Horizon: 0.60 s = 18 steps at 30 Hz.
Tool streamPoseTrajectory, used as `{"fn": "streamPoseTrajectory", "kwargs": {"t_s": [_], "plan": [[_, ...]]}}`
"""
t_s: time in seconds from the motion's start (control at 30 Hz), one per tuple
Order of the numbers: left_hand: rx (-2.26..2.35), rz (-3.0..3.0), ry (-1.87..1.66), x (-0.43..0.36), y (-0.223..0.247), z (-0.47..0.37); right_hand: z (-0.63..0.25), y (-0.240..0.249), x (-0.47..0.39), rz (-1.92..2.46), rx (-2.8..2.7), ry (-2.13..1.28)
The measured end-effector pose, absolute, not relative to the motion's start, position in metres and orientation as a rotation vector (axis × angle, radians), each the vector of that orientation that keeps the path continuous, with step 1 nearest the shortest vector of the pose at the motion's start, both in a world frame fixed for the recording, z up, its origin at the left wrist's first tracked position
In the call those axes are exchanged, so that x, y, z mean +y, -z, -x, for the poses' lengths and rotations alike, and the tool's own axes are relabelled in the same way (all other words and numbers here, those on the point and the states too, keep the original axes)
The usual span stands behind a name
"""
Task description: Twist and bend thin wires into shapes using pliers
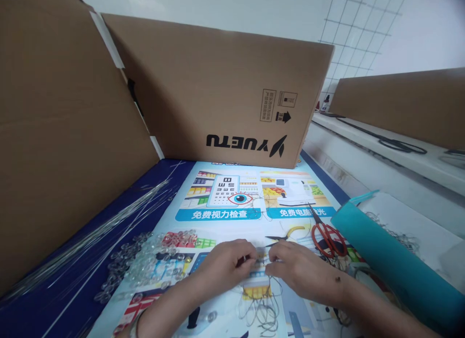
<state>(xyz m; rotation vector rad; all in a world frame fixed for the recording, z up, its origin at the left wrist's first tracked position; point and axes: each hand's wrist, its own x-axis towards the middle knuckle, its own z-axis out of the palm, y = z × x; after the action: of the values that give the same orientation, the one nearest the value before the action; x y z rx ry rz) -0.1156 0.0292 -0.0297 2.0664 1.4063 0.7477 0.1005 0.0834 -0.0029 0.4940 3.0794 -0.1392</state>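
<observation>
My left hand (232, 260) and my right hand (298, 268) are close together over the printed sheet, fingertips pinched and almost meeting. Thin wire (260, 311) hangs in loose, tangled loops below the fingertips, and its upper end reaches up to my right fingers. What my left fingers pinch is too small and blurred to tell. Clear round beads (145, 265) lie in a wide heap left of my left hand. Just beyond my right hand are pliers (290, 235) with a yellow handle and scissors (329, 238) with red handles.
Tall cardboard panels (210, 91) wall off the back and left. Long thin strands (98, 231) stretch along the blue cloth at left. A teal holder (395, 260) with a white inside and wire pieces sits at right. Behind it runs a white ledge (381, 139) bearing dark cords.
</observation>
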Motion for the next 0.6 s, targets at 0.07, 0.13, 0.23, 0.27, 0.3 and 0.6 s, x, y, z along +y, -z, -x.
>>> {"fn": "streamPoseTrajectory", "kwargs": {"t_s": [0.07,0.13,0.23,0.27,0.3,0.6], "plan": [[1.410,-2.066,-0.733,0.028,0.029,0.115,-0.102,0.004,0.085,-0.514,3.083,0.165],[1.416,-2.067,-0.719,0.028,0.028,0.115,-0.102,0.007,0.086,-0.537,3.091,0.181],[1.439,-2.089,-0.686,0.029,0.026,0.114,-0.103,0.012,0.086,-0.545,3.112,0.198],[1.451,-2.095,-0.677,0.029,0.026,0.114,-0.103,0.013,0.086,-0.545,3.116,0.204],[1.460,-2.099,-0.667,0.029,0.025,0.113,-0.103,0.014,0.086,-0.543,3.120,0.209],[1.420,-2.088,-0.698,0.030,0.025,0.113,-0.100,0.005,0.080,-0.541,3.177,0.328]]}}
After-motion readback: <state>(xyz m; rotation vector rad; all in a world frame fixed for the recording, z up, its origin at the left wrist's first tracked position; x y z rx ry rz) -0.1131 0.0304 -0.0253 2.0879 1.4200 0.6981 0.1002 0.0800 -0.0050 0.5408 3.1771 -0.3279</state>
